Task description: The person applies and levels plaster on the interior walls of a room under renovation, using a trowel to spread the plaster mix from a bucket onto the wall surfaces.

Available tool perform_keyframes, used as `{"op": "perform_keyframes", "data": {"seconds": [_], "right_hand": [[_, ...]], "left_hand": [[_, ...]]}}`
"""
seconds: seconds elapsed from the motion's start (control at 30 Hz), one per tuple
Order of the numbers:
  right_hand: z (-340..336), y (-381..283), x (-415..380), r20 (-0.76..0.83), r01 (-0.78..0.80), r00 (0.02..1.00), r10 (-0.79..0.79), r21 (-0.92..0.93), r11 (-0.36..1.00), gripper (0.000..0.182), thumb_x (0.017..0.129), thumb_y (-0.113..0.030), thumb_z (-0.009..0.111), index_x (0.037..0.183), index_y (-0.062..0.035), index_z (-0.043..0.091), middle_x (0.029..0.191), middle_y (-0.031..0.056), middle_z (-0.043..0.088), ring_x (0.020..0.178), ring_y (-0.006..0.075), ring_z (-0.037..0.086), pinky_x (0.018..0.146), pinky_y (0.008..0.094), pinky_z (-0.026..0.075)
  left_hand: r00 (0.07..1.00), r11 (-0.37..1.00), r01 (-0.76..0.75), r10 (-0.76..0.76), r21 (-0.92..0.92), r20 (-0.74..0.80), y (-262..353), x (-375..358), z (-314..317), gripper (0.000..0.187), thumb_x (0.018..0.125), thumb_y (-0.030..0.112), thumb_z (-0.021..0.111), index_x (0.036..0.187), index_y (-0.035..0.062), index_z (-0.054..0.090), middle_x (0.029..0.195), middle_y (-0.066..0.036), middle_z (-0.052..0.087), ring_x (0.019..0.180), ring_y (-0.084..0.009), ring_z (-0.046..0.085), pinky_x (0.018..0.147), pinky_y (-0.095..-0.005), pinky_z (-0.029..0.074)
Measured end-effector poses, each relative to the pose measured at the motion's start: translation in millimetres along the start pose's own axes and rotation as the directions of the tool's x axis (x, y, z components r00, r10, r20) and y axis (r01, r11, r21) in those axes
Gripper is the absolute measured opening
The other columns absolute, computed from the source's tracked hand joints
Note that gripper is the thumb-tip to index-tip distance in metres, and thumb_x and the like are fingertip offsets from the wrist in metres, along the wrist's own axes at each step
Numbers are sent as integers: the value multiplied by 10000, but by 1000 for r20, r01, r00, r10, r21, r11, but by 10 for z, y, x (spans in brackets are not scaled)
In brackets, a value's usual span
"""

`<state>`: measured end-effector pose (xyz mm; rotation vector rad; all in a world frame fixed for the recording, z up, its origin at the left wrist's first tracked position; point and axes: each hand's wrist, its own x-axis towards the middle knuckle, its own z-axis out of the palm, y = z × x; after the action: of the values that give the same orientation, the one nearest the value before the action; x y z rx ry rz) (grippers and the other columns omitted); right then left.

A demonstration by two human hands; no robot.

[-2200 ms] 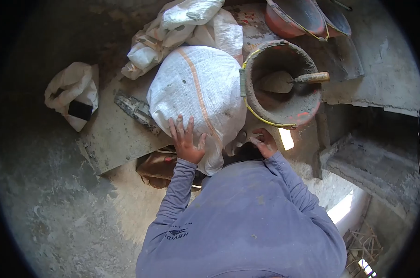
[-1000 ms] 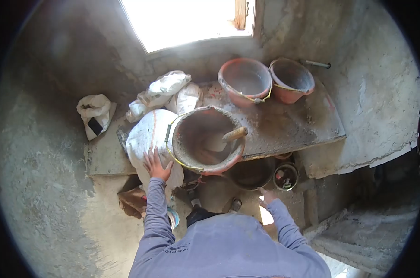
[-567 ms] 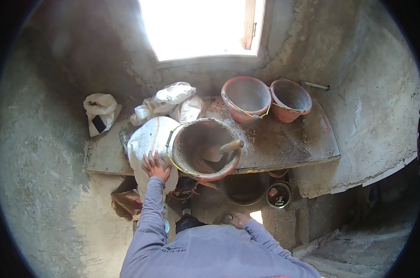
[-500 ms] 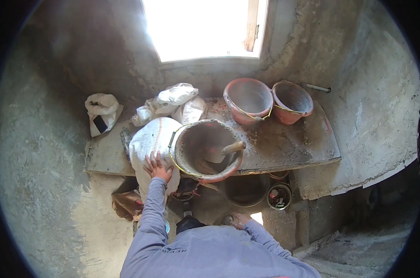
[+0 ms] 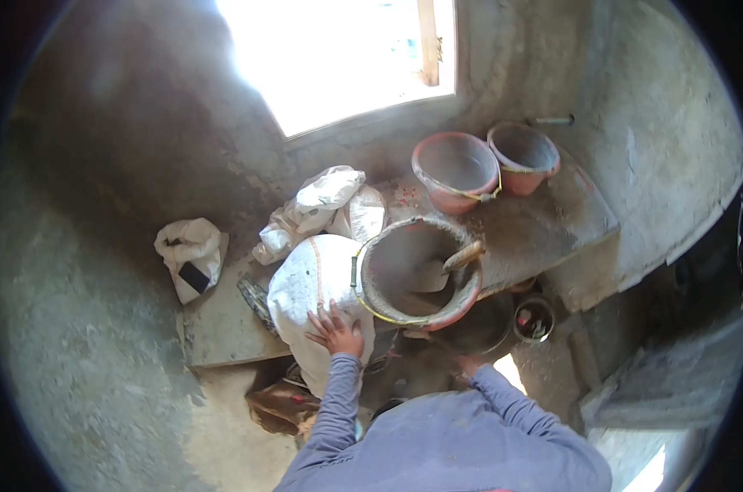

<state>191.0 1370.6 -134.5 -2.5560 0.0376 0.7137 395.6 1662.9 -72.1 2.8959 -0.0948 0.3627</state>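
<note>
My left hand [image 5: 336, 332] lies with spread fingers against the side of a full white sack [image 5: 310, 283] that has an orange stripe. Beside the sack, at the edge of the ledge, stands a mortar-crusted bucket [image 5: 373, 283] with a yellow wire handle. A trowel [image 5: 463, 257] leans in it, wooden grip over the right rim and blade down inside. Low in front of my body is my right hand [image 5: 470, 366], its fingers in shadow; I cannot tell what it holds.
Two reddish buckets [image 5: 456, 174] stand at the back of the concrete ledge [image 5: 220, 340]. Crumpled white bags [image 5: 330, 190] and an opened sack with a dark phone-like slab [image 5: 194, 277] are at left. Below are a dark tub [image 5: 490, 324], a small bucket [image 5: 534, 320] and a brown bag [image 5: 277, 406].
The view has tilted and swung, so the ledge and buckets appear rotated. My left hand stays on the white sack. My right hand has shifted slightly, deeper into the shade.
</note>
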Motion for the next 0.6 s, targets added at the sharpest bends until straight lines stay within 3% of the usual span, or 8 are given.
{"op": "perform_keyframes", "data": {"seconds": [0.07,0.13,0.17,0.3,0.37,0.47,0.57,0.6], "right_hand": [[319,-150,161,-10,10,1000,-9,83,996,636,868,-363,628,1444,-156,455,1274,203,620,1087,406,626,941,478,515],[473,-338,231,7,54,998,-55,89,995,625,879,-364,611,1454,-178,451,1234,198,642,1062,409,634,938,477,516],[480,-419,140,-94,129,988,-119,110,986,606,887,-362,596,1449,-184,453,1215,194,651,1053,407,639,934,476,518],[358,-665,-225,-145,-140,974,176,227,964,619,899,-380,583,1467,-190,428,1326,172,595,1150,391,600,1024,542,452],[110,-844,-677,-362,-330,842,401,242,912,646,898,-449,585,1475,-205,424,1440,140,510,1309,349,495,1109,639,310],[100,-626,-1085,-594,-426,518,615,445,788,685,898,-540,564,1480,-210,420,1524,133,412,1435,331,345,1129,695,193],[56,-283,-1484,-631,-545,190,752,570,615,713,904,-584,535,1495,-208,400,1563,145,351,1476,363,254,1139,689,149],[43,-158,-1658,-594,-566,155,789,602,564,720,909,-596,520,1503,-211,387,1579,148,316,1487,361,221,1133,703,121]], "left_hand": [[998,999,-13,15,-40,59,-57,-57,-21,933,795,315,749,1550,131,231,1600,-163,191,1502,-422,44,1141,-703,31],[970,949,-99,25,-300,-240,-179,-17,189,750,794,166,695,1466,48,382,1532,-203,334,1473,-434,176,1179,-617,131],[930,836,-114,-100,-537,-354,30,-90,-52,610,779,90,630,1361,-15,481,1460,-239,423,1434,-446,267,1182,-560,201],[921,622,-388,272,-680,-277,603,-421,-818,591,834,132,632,1374,-15,443,1489,-270,359,1440,-436,254,1181,-572,188],[823,137,-467,429,-874,-372,829,-625,-885,658,891,245,633,1439,-7,371,1531,-287,275,1453,-434,231,1185,-564,170],[590,-3,-466,744,-885,-313,1198,-829,-1066,769,914,365,628,1501,7,286,1575,-299,172,1478,-438,173,1192,-553,140],[330,151,-536,943,-831,-42,1697,-942,-915,824,927,427,600,1556,39,235,1612,-291,97,1497,-471,48,1188,-569,104],[295,132,-546,955,-827,-42,1868,-990,-752,824,927,427,600,1556,39,235,1612,-291,97,1497,-471,48,1188,-569,104]]}}
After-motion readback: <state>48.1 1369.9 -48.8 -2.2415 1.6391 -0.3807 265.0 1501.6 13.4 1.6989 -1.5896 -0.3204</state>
